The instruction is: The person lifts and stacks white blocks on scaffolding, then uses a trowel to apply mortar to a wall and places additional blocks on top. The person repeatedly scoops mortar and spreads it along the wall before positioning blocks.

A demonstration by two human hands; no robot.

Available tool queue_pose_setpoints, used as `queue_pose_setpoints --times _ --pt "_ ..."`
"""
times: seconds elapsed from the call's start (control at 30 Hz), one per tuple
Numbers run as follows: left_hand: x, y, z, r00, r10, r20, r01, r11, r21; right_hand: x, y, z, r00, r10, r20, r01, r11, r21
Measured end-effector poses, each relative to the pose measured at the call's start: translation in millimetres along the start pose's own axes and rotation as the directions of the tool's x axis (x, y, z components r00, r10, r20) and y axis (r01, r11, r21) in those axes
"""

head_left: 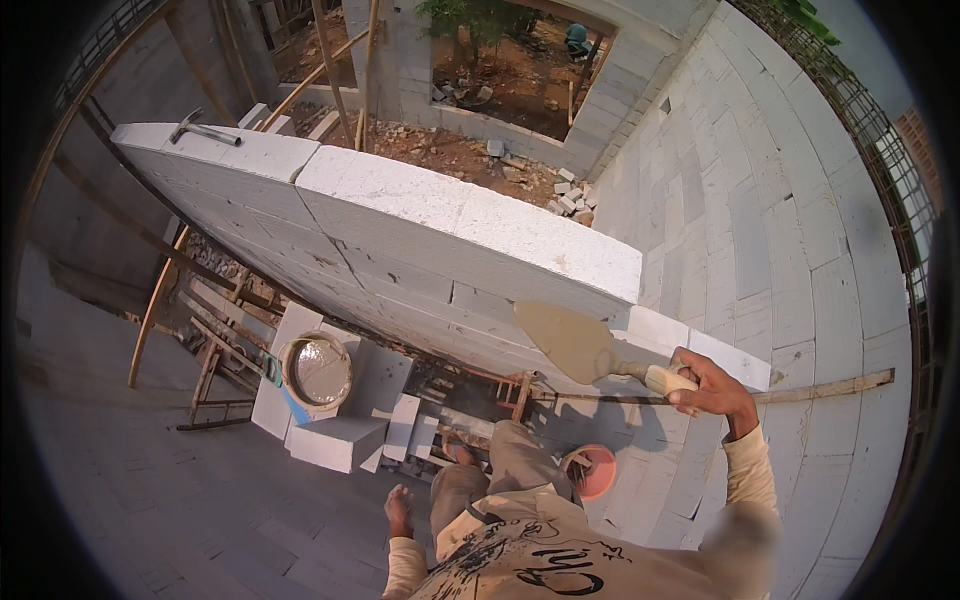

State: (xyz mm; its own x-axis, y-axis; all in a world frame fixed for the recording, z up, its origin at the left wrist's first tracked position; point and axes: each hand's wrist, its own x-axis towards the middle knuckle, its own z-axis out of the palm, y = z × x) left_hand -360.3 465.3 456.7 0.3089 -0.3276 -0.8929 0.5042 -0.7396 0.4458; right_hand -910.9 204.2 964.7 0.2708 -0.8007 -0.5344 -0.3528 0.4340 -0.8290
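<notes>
My right hand [705, 382] is wrapped round the light handle of a trowel [568, 342]. The broad blade, coated in grey-beige mortar, points left beside the block wall [470, 232]. A lower step of white blocks [705, 355] lies right behind that hand. Down by my left thigh hangs my left hand [398, 506], its fingers loosely bent and nothing visible in them. Ahead of it stands a round bucket [347, 372] of wet mortar, on pale blocks. A hammer [205, 133] rests on the far left end of the wall top.
Loose white blocks [338, 445] sit before the bucket. A reddish tub [592, 470] with dark items inside is near my right leg. A wooden batten [830, 387] runs along the tall right wall [745, 230]. Timber poles [325, 75] and rubble [450, 150] lie beyond.
</notes>
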Motion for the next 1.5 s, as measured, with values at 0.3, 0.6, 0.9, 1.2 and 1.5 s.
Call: queue_pose_setpoints --times 0.3,0.6,0.9,1.2,1.5 --pt "-12 32 95 0.994 0.025 0.108 -0.058 0.948 0.313 -115 130 -110 0.976 0.167 -0.138 -0.131 0.963 0.235" --pt "-51 39 169 0.952 0.063 0.3 -0.197 0.874 0.444 -50 213 -143 0.8 -0.432 -0.415 0.003 0.696 -0.718" --pt "-63 27 172 0.954 0.056 0.294 -0.199 0.852 0.484 -43 255 -166 0.863 -0.361 -0.353 -0.189 0.417 -0.889" --pt "-64 -5 172 0.961 -0.002 0.276 -0.14 0.859 0.492 -74 306 -203 0.743 -0.478 -0.468 -0.262 0.435 -0.861" --pt "-66 5 183 0.948 0.064 0.313 -0.214 0.855 0.472 -92 351 -225 0.713 -0.422 -0.56 -0.366 0.458 -0.81"
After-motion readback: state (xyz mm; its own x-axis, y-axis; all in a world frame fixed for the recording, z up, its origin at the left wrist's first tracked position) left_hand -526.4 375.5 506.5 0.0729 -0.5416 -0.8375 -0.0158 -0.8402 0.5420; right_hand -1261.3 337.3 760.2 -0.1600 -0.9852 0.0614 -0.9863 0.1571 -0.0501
